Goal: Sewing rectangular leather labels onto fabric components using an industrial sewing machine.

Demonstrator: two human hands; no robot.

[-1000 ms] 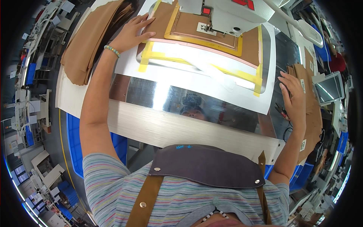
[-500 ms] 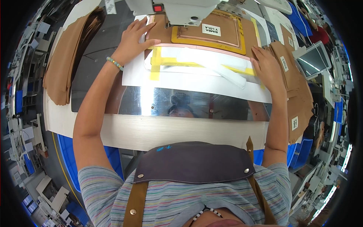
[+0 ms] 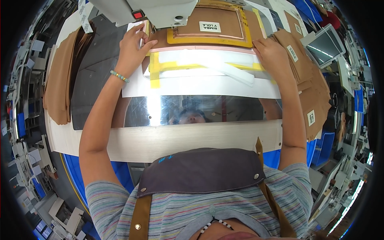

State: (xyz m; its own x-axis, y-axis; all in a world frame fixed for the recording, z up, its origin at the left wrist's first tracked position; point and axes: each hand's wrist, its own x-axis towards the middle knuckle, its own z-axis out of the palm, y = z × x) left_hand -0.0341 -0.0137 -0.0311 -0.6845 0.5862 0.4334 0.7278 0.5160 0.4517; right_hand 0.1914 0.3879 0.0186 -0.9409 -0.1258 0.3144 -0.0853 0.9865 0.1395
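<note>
A flat brown panel (image 3: 160,41) with a white label (image 3: 210,27) lies under the white sewing machine head (image 3: 160,12). A yellow frame (image 3: 208,42) rests on the panel, around the label. My left hand (image 3: 132,47) is at the panel's left edge, its fingers curled and its thumb pressed on the near left corner. At the right near corner, my right hand (image 3: 272,56) pinches the panel's edge between thumb and fingers. Some fingertips are hidden. Below the panel lies a white template sheet (image 3: 180,86) with yellow tape strips (image 3: 155,76).
Brown panels (image 3: 60,84) are stacked at the left. More labelled brown panels (image 3: 314,100) spread in a pile at the right, near a grey-screened device (image 3: 326,48). A shiny metal plate (image 3: 232,108) borders the pale table edge (image 3: 200,136). Blue bins (image 3: 324,148) stand below.
My left hand's spread fingers have curled in at the panel edge. My right hand's fingers have closed at the right corner. The view has shifted slightly, moving the machine leftward in the picture.
</note>
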